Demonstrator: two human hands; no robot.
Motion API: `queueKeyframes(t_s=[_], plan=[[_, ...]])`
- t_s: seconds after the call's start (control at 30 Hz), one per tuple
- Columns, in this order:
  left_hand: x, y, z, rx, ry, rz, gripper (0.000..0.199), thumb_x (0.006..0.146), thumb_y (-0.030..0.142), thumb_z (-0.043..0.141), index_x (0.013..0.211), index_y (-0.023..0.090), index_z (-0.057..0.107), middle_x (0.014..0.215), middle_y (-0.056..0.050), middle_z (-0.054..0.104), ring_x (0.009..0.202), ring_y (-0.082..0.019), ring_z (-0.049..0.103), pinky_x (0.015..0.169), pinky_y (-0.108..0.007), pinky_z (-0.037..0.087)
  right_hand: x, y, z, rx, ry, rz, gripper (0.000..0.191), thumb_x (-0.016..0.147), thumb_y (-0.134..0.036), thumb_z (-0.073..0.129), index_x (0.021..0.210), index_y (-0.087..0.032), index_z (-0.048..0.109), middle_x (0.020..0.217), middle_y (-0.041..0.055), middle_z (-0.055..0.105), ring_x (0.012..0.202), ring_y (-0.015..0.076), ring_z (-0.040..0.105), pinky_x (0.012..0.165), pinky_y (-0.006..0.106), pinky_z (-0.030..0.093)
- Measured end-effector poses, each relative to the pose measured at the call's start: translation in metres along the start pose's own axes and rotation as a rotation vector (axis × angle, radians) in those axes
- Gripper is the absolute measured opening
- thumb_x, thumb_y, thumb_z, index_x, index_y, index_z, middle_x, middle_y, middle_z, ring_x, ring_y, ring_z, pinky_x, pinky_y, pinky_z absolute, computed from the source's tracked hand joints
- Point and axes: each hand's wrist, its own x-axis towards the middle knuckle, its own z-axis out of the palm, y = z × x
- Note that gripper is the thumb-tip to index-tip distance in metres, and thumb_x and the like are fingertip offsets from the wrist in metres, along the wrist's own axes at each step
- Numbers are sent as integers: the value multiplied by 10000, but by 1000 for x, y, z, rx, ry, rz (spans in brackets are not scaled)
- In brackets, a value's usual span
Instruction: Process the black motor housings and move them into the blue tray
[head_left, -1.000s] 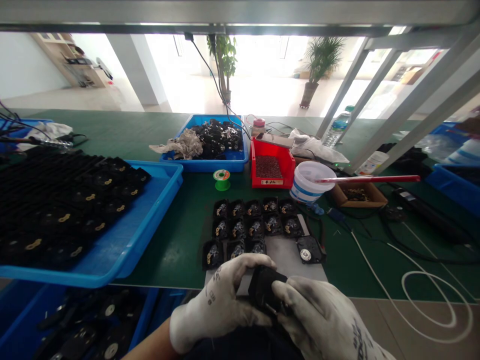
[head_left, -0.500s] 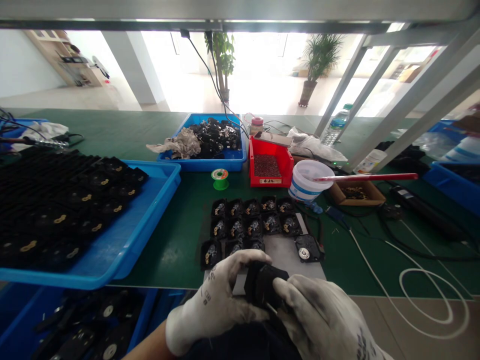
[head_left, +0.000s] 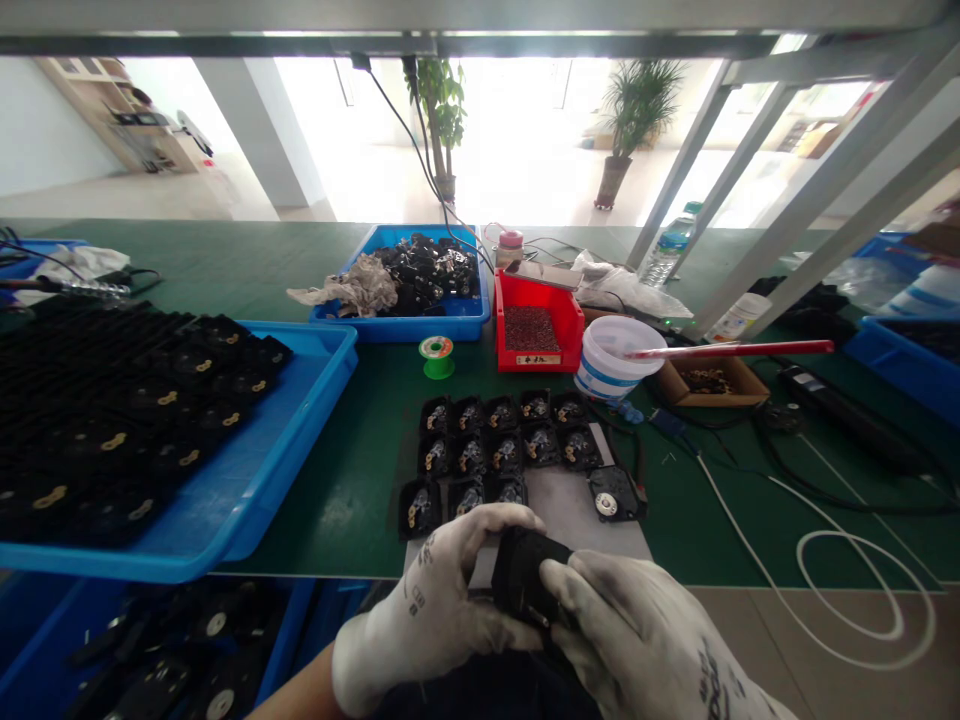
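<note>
Two white-gloved hands, our left hand (head_left: 435,590) and right hand (head_left: 645,620), grip with closed fingers the black, boxy, plastic-looking housing (head_left: 519,570) between them, which we judge light, stiff and best held by its side walls, with rows of squarish open black cases (head_left: 504,455) just beyond our fingers.

The matte black part (head_left: 521,570) was a small, boxy piece with angular corners, its upper edge sloping down to the right. It sat tilted between the gloved left hand (head_left: 431,600), whose fingers curved about its left side, and the gloved right hand (head_left: 645,620), whose fingers covered its right end. A thin, pale glint showed low on its near side; its finer detail was too dark to tell.
</note>
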Motion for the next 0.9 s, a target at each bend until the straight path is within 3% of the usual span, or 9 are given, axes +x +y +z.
queueKeyframes(t_s=[0.1, 0.27, 0.4, 0.5, 0.57, 0.67, 0.73, 0.8, 0.9], plan=[[0, 0, 0, 16, -12, 3, 722, 601, 336, 1044, 1225, 243, 691, 1222, -43, 754, 1129, -253, 719, 1048, -328, 543, -1, -3, 2, 29, -16, 46, 265, 982, -149, 570, 1205, -254, 670, 847, 56, 720, 655, 202, 699, 564, 273, 596], [4, -2, 1, 26, -30, -37, 725, 640, 324, 1026, 1269, 259, 673, 1262, -39, 735, 1172, -251, 699, 1038, -319, 546, 11, 2, -2, 57, -57, -14, 236, 965, -118, 531, 1137, -199, 672, 813, 55, 710, 650, 208, 691, 571, 295, 574], [7, -4, -1, -17, -40, -63, 728, 635, 328, 1028, 1272, 264, 681, 1250, -40, 738, 1161, -263, 702, 1009, -319, 558, 5, 16, 3, 119, 20, -53, 294, 981, -147, 549, 1264, -169, 626, 903, 76, 717, 694, 202, 705, 585, 292, 573], [7, -5, -1, -34, -19, -50, 736, 632, 378, 1027, 1271, 270, 679, 1256, -46, 733, 1156, -270, 708, 986, -318, 568, -11, 25, 15, 351, 125, 202, 603, 965, -494, 699, 1465, -210, 516, 1135, 118, 669, 828, 207, 708, 724, 318, 624], [8, -7, 2, -52, -19, -3, 728, 655, 372, 1018, 1285, 291, 662, 1282, -43, 723, 1177, -265, 703, 996, -314, 564, -18, 26, 21, 642, 122, 420, 732, 939, -642, 673, 1510, -232, 467, 1196, 126, 653, 820, 195, 700, 729, 309, 629], [9, -11, 7, -53, -23, 124, 743, 680, 324, 1010, 1320, 335, 632, 1345, -33, 694, 1244, -256, 671, 1077, -325, 525, -16, 20, 23, 1053, -114, 648, 545, 993, -563, 609, 1411, -216, 569, 1136, 117, 721, 884, 220, 731, 771, 325, 626], [8, -11, 6, -9, -7, 201, 756, 683, 300, 1008, 1336, 344, 631, 1406, -43, 652, 1297, -268, 633, 1117, -336, 498, -10, 15, 19, 1152, -213, 758, 451, 975, -510, 641, 1294, -191, 650, 1049, 104, 753, 927, 249, 738, 798, 352, 622], [4, -8, 1, 69, -5, 211, 789, 719, 226, 973, 1403, 351, 601, 1467, -56, 594, 1341, -283, 593, 1131, -340, 487, -5, 13, 14, 1172, -198, 804, 452, 938, -515, 686, 1243, -181, 669, 1027, 99, 759, 947, 267, 736, 806, 364, 619], [-3, 3, -8, 137, -61, 89, 741, 884, 202, 752, 1557, 340, 473, 1395, -55, 635, 1245, -251, 644, 1060, -310, 529, -2, 13, 9, 1167, -139, 804, 519, 903, -581, 709, 1240, -189, 658, 1048, 94, 757, 986, 278, 737, 841, 366, 614]])
